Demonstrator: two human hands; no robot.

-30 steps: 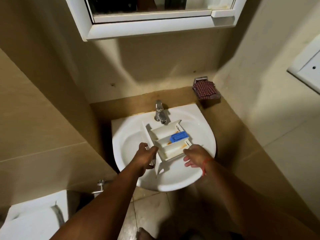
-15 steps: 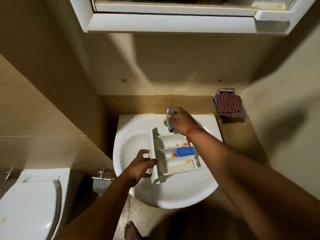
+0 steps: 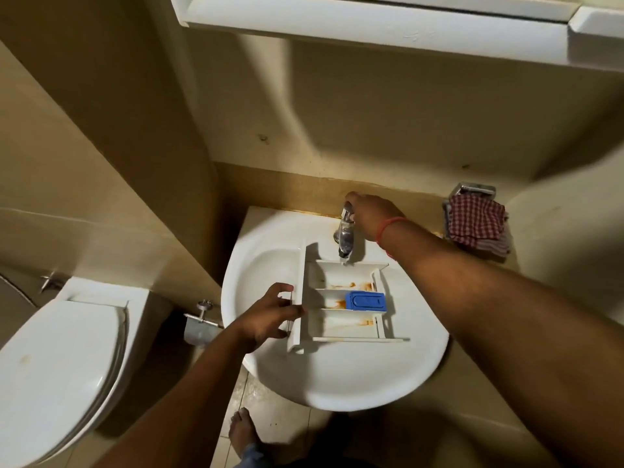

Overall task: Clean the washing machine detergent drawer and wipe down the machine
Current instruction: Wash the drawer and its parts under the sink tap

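Note:
A white detergent drawer (image 3: 344,327) with orange stains and a blue insert (image 3: 367,300) lies in the white sink (image 3: 337,376), its far end under the spout of the chrome tap (image 3: 346,239). My left hand (image 3: 270,315) grips the drawer's front panel at its left side. My right hand (image 3: 371,214) reaches over the sink and holds the top of the tap. I cannot tell whether water is running.
A red checked cloth (image 3: 477,224) hangs on a chrome holder at the right of the sink. A white toilet (image 3: 57,366) with its lid down stands at the left. A white cabinet (image 3: 371,18) hangs overhead. My bare foot (image 3: 241,434) is on the tiled floor.
My right hand left the drawer's near right side and moved up to the tap. The left hand kept its hold, and the drawer turned so it lies square under the spout.

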